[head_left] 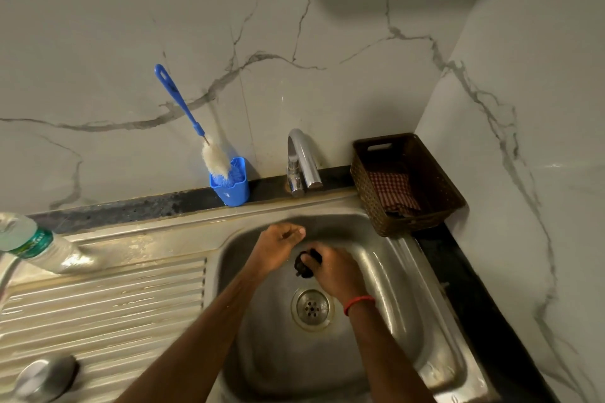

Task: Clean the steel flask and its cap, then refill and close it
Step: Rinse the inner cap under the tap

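Gripping a small dark cap [305,267], the right hand [334,271] hung over the basin of the steel sink [396,291], just past centre toward 1 o'clock. Fingers wrapped round the cap, which looked rounded and matte. A red thread band [358,303] circled that wrist. The left hand [278,247] sat just beside it at 11 o'clock of the cap and did not touch it. Its fingers were curled in narrow, with nothing seen in it.

The round perforated drain [311,306] lay below the hands at 6 o'clock. The steel flask [45,376] was at 7 o'clock, on the ribbed steel drainboard [114,304], well apart from both hands. It was blurred, showing only a smooth rounded metal end.

A clear plastic bottle [32,244] with a green label was at 9 o'clock, at the frame edge. At 11 o'clock a blue-handled brush [183,108] with white fluffy bristles stood tilted in a blue plastic cup [230,188] on the dark stone ledge [131,206]. A curved chrome tap [301,157] stood at 12 o'clock. At 2 o'clock sat a brown woven basket [435,180] with a red checked cloth [393,190] inside. The wall [131,26] was white marble with grey veins.
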Demonstrator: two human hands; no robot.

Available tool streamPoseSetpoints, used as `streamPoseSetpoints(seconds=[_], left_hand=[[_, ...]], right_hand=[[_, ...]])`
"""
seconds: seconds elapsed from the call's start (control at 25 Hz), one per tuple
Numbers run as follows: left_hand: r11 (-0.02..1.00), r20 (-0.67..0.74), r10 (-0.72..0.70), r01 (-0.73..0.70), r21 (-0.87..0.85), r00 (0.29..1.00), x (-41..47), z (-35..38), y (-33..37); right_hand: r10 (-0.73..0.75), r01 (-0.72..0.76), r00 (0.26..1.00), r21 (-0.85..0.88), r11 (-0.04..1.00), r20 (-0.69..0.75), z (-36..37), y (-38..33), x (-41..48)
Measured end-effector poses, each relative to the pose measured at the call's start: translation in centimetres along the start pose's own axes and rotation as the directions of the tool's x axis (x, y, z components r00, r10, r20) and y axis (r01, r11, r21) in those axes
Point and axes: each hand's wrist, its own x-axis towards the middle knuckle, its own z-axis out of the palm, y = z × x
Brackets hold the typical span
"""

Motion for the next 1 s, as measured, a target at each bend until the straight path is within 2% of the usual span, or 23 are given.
streamPoseSetpoints(seconds=[0.08, 0.2, 0.36, 0.44, 0.52, 0.6, 0.72, 0.84, 1.0], left_hand=[[1.000, 0.010, 0.005, -0.005, 0.009, 1.000, -1.0, -0.1, 0.2], [0.999, 0.011, 0.014, -0.014, -0.034, 1.000, -3.6, -0.5, 1.8], [0.958, 0.010, -0.023, 0.025, -0.285, 1.000, -7.5, -0.6, 3.6], [0.928, 0.008, 0.002, 0.001, -0.373, 1.000, -8.8, -0.7, 3.8], [0.923, -0.011, 0.034, -0.035, -0.383, 0.999, -9.7, -0.7, 3.5], [0.938, -0.051, 0.045, -0.060, -0.342, 0.998, -10.7, -0.7, 3.2], [0.971, -0.098, 0.103, -0.121, -0.205, 0.990, -11.5, -0.8, 3.0], [0.978, -0.102, 0.159, -0.172, -0.123, 0.982, -12.5, -0.8, 3.2], [0.932, -0.144, 0.055, -0.102, -0.348, 0.988, -14.2, -1.1, 3.5]], right_hand=[[-0.034, 0.033, 0.999, 0.062, 0.998, 0.006, -1.6, -1.3, -0.1], [-0.054, 0.060, 0.998, 0.258, 0.964, -0.028, -3.6, -2.5, -0.6], [-0.022, 0.095, 0.989, 0.524, 0.846, -0.143, -4.5, -4.5, -3.0], [-0.013, 0.076, 0.994, 0.614, 0.786, -0.106, -4.9, -5.1, -4.3], [-0.070, 0.066, 0.997, 0.638, 0.767, -0.018, -5.1, -5.0, -5.4], [-0.139, 0.094, 0.990, 0.580, 0.809, 0.034, -5.4, -4.6, -6.5], [-0.197, 0.184, 0.980, 0.428, 0.885, -0.013, -5.2, -4.5, -7.5], [-0.270, 0.279, 0.960, 0.314, 0.907, -0.075, -4.8, -5.0, -8.1], [-0.220, 0.255, 0.967, 0.450, 0.856, -0.129, -5.5, -5.8, -9.5]])
